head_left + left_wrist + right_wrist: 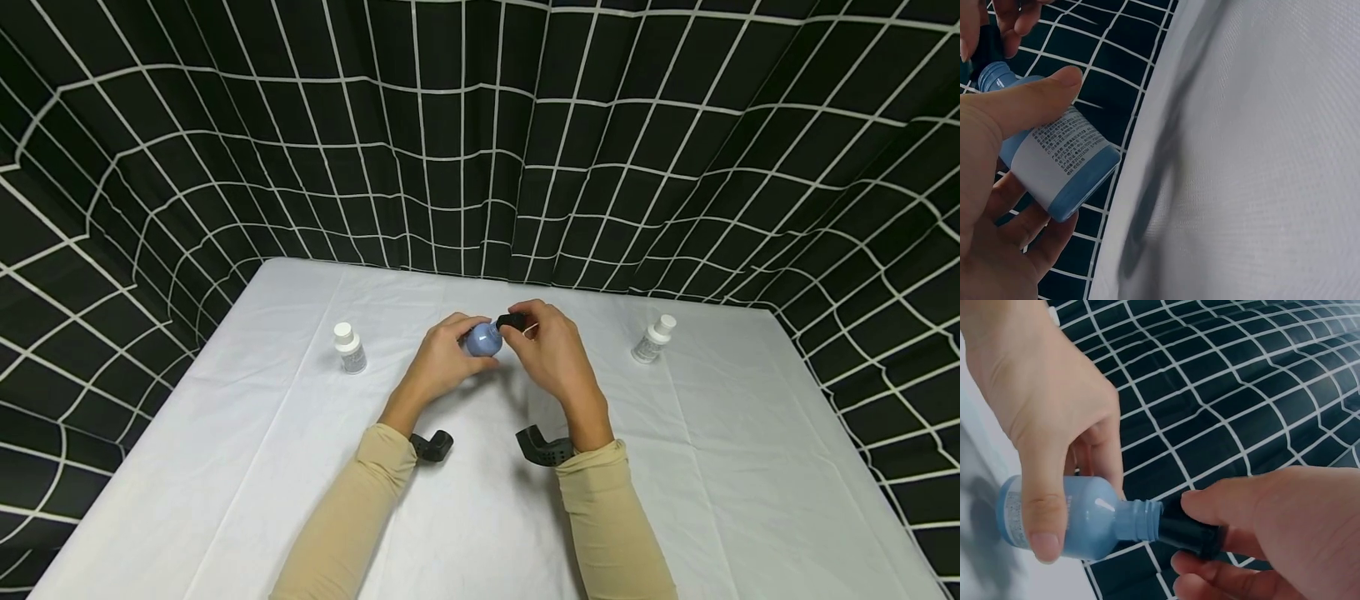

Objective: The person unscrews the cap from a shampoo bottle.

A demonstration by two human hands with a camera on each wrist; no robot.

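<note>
"Starting with my head view, what do I have in the two hands?"

"I see the left grip (448, 354), a bare hand, curled round a blue bottle (483, 340). The right grip (557, 354) pinches a black cap (511, 321) at one end of it. Both are over the middle of the white-covered worktop (465, 533)."

"And around them?"

"One white-capped bottle (352, 358) stands left of the left grip; a second white-capped bottle (649, 343) stands well apart on the right. A black curtain (442, 125) with white grid lines hangs beyond the far edge."

"What does my left wrist view give?"

"The thumb lies across the blue bottle's shoulder, above a printed label (1057, 153), with other fingers underneath. The bottle is tilted, and the black cap is dim in the upper corner."

"And the right wrist view?"

"I get the blue bottle sideways in the left grip, screw threads showing on its neck (1138, 520). The black cap meets the mouth, held between thumb and fingers. I can't tell whether it's engaged on the threads."
</note>
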